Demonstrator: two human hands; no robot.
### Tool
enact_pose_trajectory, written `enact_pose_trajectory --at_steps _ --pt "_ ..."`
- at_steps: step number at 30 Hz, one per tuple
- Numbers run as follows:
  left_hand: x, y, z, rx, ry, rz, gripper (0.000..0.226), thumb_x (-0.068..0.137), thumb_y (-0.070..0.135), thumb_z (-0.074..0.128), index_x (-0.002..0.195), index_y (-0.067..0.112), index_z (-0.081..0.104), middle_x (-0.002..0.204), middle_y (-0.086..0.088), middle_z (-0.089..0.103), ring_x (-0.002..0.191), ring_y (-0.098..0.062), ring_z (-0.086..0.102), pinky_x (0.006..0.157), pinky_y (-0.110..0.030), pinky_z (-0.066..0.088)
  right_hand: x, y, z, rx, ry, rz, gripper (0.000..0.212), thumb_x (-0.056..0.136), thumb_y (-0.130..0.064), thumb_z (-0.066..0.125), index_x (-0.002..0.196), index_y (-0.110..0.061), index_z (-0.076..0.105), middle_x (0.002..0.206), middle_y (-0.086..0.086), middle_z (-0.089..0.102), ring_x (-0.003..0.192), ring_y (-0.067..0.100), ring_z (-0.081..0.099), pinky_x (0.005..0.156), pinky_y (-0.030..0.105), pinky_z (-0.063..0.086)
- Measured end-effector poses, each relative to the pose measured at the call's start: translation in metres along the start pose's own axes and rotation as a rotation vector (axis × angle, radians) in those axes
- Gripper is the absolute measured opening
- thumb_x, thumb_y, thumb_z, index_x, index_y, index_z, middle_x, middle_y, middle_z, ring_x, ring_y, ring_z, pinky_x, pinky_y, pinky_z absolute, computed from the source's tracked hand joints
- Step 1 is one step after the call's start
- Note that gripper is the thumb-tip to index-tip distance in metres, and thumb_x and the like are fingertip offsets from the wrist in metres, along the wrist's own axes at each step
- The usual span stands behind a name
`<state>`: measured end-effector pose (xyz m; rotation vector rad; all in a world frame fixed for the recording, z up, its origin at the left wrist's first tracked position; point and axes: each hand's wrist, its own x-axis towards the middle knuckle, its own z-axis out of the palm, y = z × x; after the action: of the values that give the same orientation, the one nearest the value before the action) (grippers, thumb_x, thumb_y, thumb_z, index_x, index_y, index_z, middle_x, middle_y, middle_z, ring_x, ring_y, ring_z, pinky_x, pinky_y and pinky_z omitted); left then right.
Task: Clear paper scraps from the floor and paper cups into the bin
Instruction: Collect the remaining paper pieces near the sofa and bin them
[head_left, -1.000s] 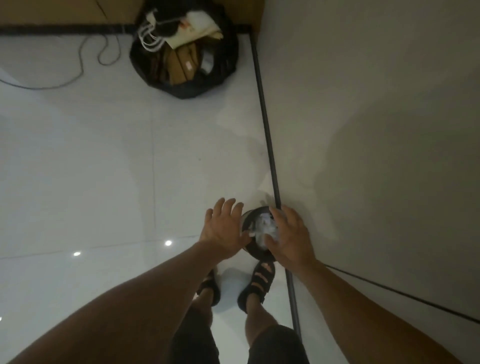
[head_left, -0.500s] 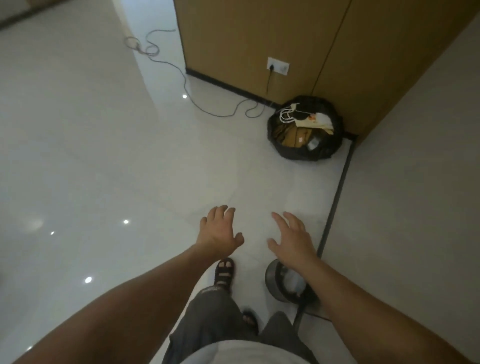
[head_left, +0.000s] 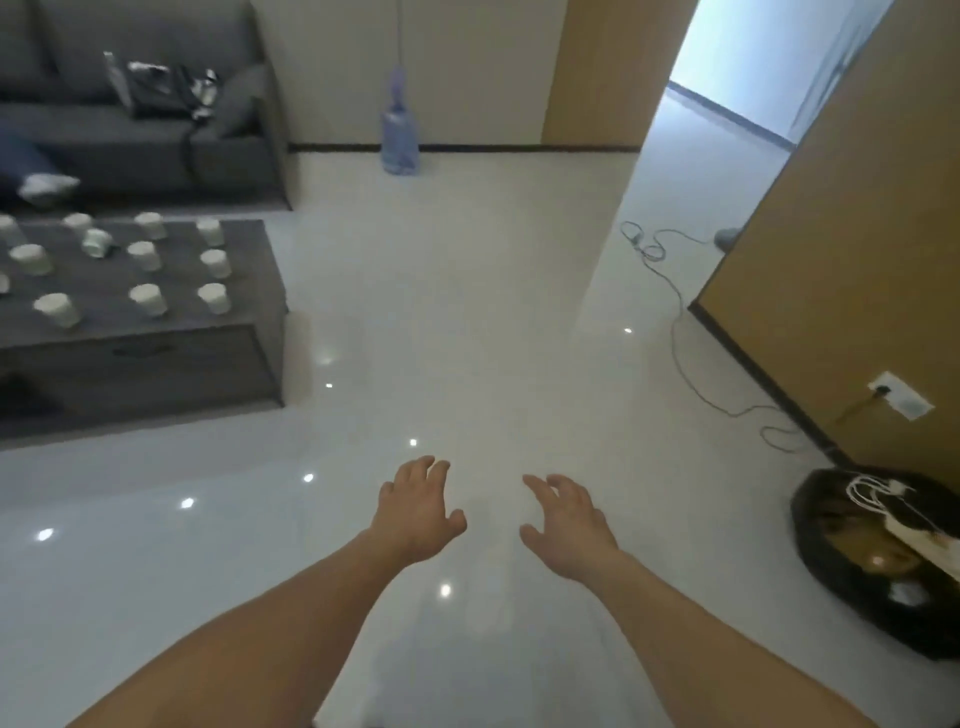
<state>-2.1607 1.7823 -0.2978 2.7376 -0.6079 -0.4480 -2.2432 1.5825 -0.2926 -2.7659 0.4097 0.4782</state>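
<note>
Several white paper cups (head_left: 148, 299) stand on a low grey coffee table (head_left: 244, 317) at the left. My left hand (head_left: 418, 512) and my right hand (head_left: 566, 525) hover side by side over the glossy white floor, palms down, fingers relaxed and spread, holding nothing. Both are well to the right of the table and apart from the cups. The small round bin seen earlier is out of view. No paper scraps show on the floor.
A black bag (head_left: 878, 561) of cardboard and cables sits at the right by a wooden wall (head_left: 857, 291). A cable (head_left: 680, 343) trails across the floor. A grey sofa (head_left: 135, 124) stands behind the table, a water bottle (head_left: 399, 130) by the far wall.
The view has swung up and left from the small bin by the wall to the open room. Both hands left the bin and now hang open over the floor.
</note>
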Motion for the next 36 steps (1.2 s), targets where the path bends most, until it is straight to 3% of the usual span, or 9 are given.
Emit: enact_pose_trajectory --at_steps 12,21,29,36 --pt "-0.053 -0.335 -0.125 -0.122 0.154 -0.514 0.076 0.086 0.053 0.051 0.148 0.021 0.023 0.155 -0.003 0.022 0.141 -0.023 0.020 0.111 -0.042 0.027 0.111 -0.354 0.047 -0.157 -0.098 -0.475 0.069 0.093 -0.047 0.048 0.153 -0.036 0.015 0.158 0.002 0.018 0.145 0.021 0.016 0.111 0.040 0.032" --pt "-0.019 -0.457 -0.189 -0.152 0.261 -0.687 0.075 0.087 0.051 0.050 0.149 0.020 0.022 0.155 -0.004 0.020 0.142 -0.024 0.017 0.113 -0.042 0.025 0.221 -0.523 0.047 -0.271 -0.140 -0.752 0.070 0.094 -0.047 0.049 0.153 -0.034 0.014 0.159 0.002 0.016 0.145 0.023 0.017 0.111 0.041 0.031" --pt "-0.005 -0.554 -0.257 -0.180 0.374 -0.995 0.073 0.089 0.050 0.049 0.149 0.019 0.021 0.156 -0.003 0.019 0.143 -0.023 0.017 0.114 -0.043 0.024 0.314 -0.676 0.039 -0.306 -0.206 -1.002 0.068 0.093 -0.045 0.049 0.152 -0.033 0.017 0.158 0.001 0.018 0.144 0.025 0.018 0.112 0.047 0.028" --pt "-0.009 -0.633 -0.276 -0.272 0.431 -1.185 0.074 0.088 0.050 0.049 0.149 0.019 0.023 0.156 -0.003 0.021 0.143 -0.022 0.017 0.115 -0.041 0.023 0.353 -0.783 0.055 -0.343 -0.284 -1.093 0.068 0.094 -0.045 0.051 0.152 -0.033 0.018 0.158 0.001 0.019 0.144 0.025 0.020 0.113 0.046 0.030"
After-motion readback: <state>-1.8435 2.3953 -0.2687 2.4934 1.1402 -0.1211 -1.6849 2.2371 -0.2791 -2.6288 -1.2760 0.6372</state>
